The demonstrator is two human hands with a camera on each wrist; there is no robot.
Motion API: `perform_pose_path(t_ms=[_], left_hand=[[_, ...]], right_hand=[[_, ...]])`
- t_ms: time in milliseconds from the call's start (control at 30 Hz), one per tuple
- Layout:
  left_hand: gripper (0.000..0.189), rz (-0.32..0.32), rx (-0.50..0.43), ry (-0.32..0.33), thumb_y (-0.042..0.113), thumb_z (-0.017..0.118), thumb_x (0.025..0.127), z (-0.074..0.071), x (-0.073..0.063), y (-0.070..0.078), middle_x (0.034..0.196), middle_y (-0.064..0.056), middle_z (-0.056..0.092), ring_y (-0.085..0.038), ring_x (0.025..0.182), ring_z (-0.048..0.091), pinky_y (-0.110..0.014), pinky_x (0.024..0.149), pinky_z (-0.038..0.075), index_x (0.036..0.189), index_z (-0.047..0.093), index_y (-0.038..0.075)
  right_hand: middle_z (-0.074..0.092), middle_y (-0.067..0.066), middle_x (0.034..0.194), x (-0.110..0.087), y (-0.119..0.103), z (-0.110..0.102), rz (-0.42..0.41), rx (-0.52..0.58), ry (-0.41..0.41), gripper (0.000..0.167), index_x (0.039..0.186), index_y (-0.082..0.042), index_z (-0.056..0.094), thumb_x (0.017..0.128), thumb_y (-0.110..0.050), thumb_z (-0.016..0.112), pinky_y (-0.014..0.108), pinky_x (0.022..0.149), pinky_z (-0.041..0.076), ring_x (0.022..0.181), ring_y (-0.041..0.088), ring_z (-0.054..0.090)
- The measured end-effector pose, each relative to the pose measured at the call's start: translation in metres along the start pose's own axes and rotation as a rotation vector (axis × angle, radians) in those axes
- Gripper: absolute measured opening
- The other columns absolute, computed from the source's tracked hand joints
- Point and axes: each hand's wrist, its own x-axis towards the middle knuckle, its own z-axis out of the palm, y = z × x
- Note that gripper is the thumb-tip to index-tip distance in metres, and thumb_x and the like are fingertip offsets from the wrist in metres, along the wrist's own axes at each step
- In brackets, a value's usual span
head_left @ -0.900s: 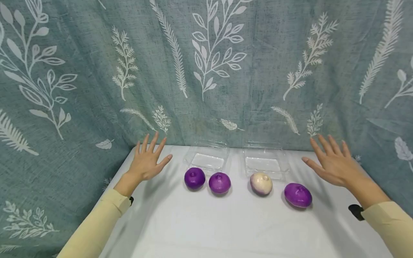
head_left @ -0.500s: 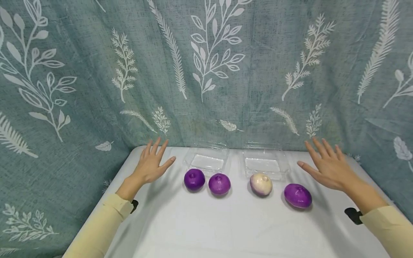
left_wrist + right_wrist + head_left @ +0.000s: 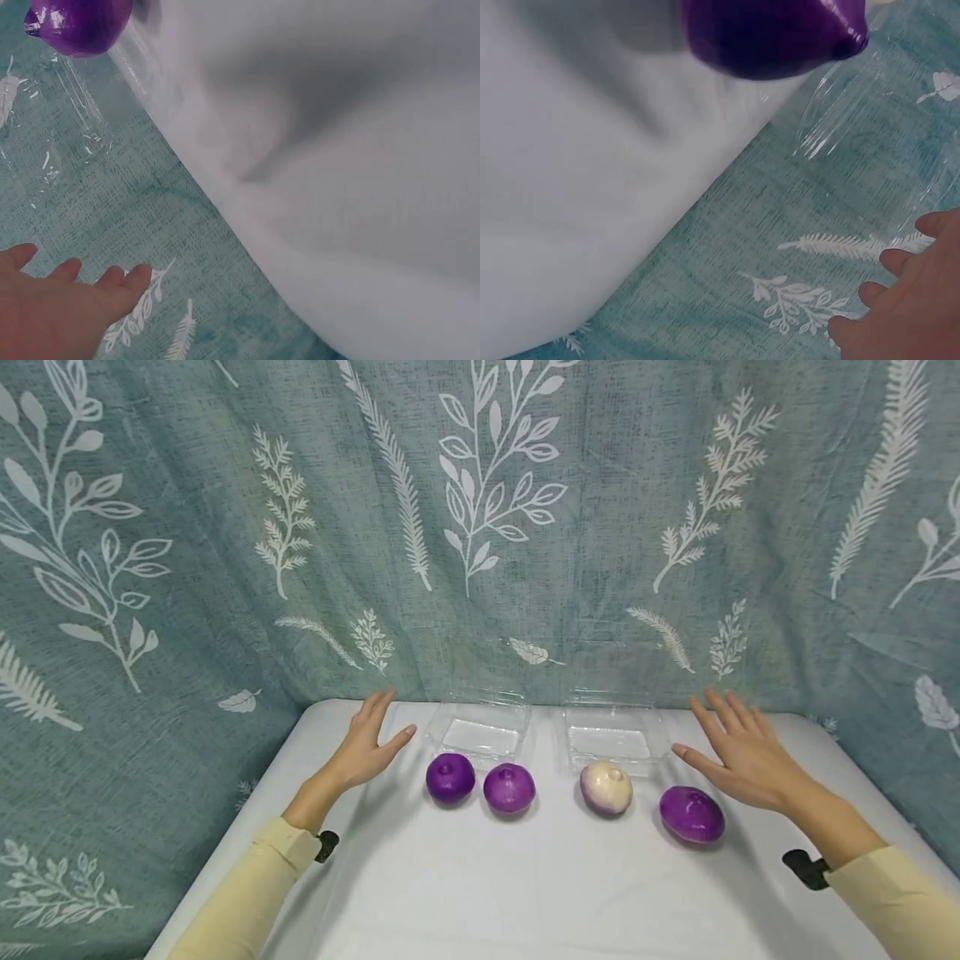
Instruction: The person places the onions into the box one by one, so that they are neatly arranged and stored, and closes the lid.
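Note:
My left hand (image 3: 362, 752) hovers over the table's left side, fingers extended, holding nothing. Nearest to it is a dark purple onion (image 3: 451, 778), also seen in the left wrist view as a purple onion (image 3: 82, 22). A lighter purple onion (image 3: 509, 788) sits just right of that one. Over the right side my right hand (image 3: 750, 760) is spread with nothing in it. Close below it lies an oval purple onion (image 3: 692, 815). Left of that rests a cream-white onion (image 3: 607, 788) with a purple tinge.
Two clear plastic clamshell boxes, a left box (image 3: 483, 737) and a right box (image 3: 611, 741), stand with lids raised at the table's back edge behind the onions. A white cloth covers the table (image 3: 525, 893). A green leaf-patterned curtain (image 3: 600, 527) hangs behind and at both sides.
Both hands have moved inward, the left rightward and the right leftward, and slightly lower in view. The left hand's fingers have drawn closer together. Onions and boxes stay put.

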Motion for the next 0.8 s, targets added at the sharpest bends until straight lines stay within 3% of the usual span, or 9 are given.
perform_pose_path(t_ms=[167,267,600,800], left_hand=[[0.083,-0.005,-0.062,0.006,0.043,0.060,0.103,0.005,0.003,-0.001,0.168,-0.023,0.013,-0.045,0.153,0.015,-0.069,0.122,0.021,0.164,0.017,0.007],[0.081,-0.021,-0.099,0.002,0.041,0.060,0.103,0.006,0.006,-0.002,0.166,-0.023,0.018,-0.046,0.150,0.024,-0.068,0.120,0.030,0.164,0.017,0.008],[0.077,-0.166,-0.300,-0.059,0.041,0.060,0.104,0.012,0.011,-0.010,0.162,-0.018,0.030,-0.042,0.141,0.042,-0.055,0.107,0.053,0.164,0.020,0.013],[0.068,-0.229,-0.412,-0.095,0.035,0.059,0.106,0.021,0.017,-0.013,0.157,-0.022,0.037,-0.039,0.133,0.051,-0.049,0.104,0.056,0.160,0.028,0.009]], right_hand=[[0.012,0.032,0.164,0.002,-0.010,0.002,-0.010,0.042,0.003,0.084,0.164,-0.004,0.013,0.105,-0.048,0.054,0.079,0.118,0.004,0.150,0.056,0.005],[0.014,0.032,0.164,0.004,-0.017,0.002,-0.014,0.085,0.014,0.084,0.164,-0.005,0.013,0.104,-0.047,0.056,0.080,0.116,0.009,0.149,0.057,0.008],[0.021,0.032,0.162,0.010,-0.041,0.009,-0.045,0.214,0.051,0.084,0.162,-0.003,0.021,0.100,-0.039,0.066,0.086,0.105,0.024,0.144,0.059,0.020],[0.028,0.032,0.159,0.014,-0.063,0.016,-0.082,0.220,0.075,0.079,0.157,0.002,0.031,0.097,-0.031,0.072,0.082,0.106,0.032,0.142,0.057,0.026]])
